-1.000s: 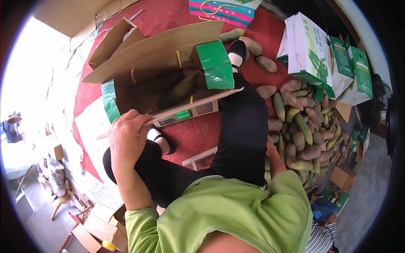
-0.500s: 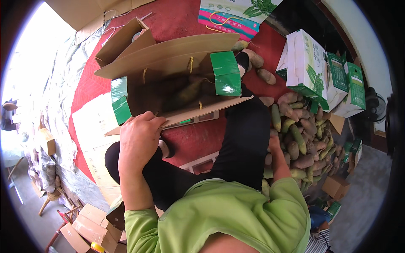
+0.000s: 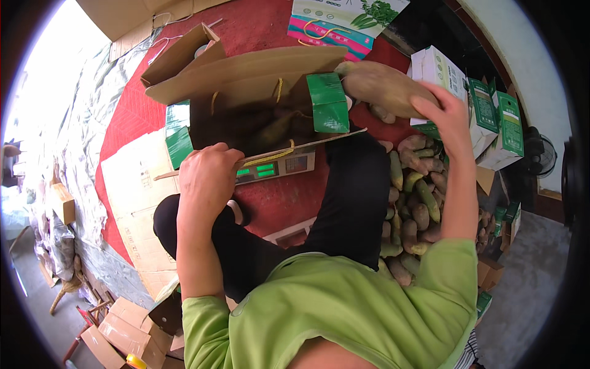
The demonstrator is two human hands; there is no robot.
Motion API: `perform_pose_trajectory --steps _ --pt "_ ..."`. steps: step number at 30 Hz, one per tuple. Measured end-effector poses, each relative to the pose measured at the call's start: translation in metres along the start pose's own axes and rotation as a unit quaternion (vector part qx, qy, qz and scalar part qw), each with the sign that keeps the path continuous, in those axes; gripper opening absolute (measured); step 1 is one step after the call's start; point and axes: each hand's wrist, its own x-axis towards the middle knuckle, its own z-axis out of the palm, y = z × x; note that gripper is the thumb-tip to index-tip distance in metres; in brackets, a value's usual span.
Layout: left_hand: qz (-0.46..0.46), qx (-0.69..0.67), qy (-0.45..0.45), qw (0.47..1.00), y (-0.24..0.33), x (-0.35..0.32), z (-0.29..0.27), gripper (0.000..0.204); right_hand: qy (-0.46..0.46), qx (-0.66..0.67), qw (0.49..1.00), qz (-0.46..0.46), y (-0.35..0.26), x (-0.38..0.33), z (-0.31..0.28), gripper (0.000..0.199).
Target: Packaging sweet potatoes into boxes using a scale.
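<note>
An open cardboard box [image 3: 246, 77] with green end flaps and yellow cord handles stands in front of me. My left hand [image 3: 208, 175] is closed over its near flap's edge. Inside the shaded box lies at least one long greenish radish [image 3: 276, 130]. My right hand [image 3: 441, 114] grips the thick end of a large brownish radish [image 3: 382, 91], slightly blurred, just off the box's right end; its thin end points toward the box. Beneath the box shows a scale [image 3: 286, 167] with lit green displays.
A heap of green and brownish radishes [image 3: 421, 206] lies to my right. White-and-green cartons [image 3: 491, 117] stand beyond it, near a black fan [image 3: 542, 154]. Another open box [image 3: 178, 61] sits behind the first, and flattened cardboard [image 3: 138, 190] lies at left on the red floor covering [image 3: 258, 24].
My right hand has risen from the heap and swung forward to the box's right end, now holding a large radish. The near flap is lower, baring more of the scale display.
</note>
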Motion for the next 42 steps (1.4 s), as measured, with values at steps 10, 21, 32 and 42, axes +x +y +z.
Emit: perform_pose_trajectory --steps 10,21,32,42 --pt "0.004 0.006 -0.004 1.0 -0.001 0.0 0.0 0.011 -0.287 -0.316 0.896 -0.123 -0.045 0.074 0.198 0.057" --pt "-0.003 0.003 -0.005 1.0 0.003 0.0 0.0 0.013 -0.305 -0.047 0.938 -0.161 -0.025 0.089 0.185 0.041" --pt "-0.021 -0.021 -0.004 1.0 0.017 0.007 0.001 0.013 -0.052 0.025 0.993 0.104 0.11 -0.013 0.006 0.039" --pt "0.001 -0.027 -0.013 1.0 0.011 0.01 0.011 0.014 -0.083 -0.275 0.931 0.226 0.405 -0.209 -0.018 0.016"
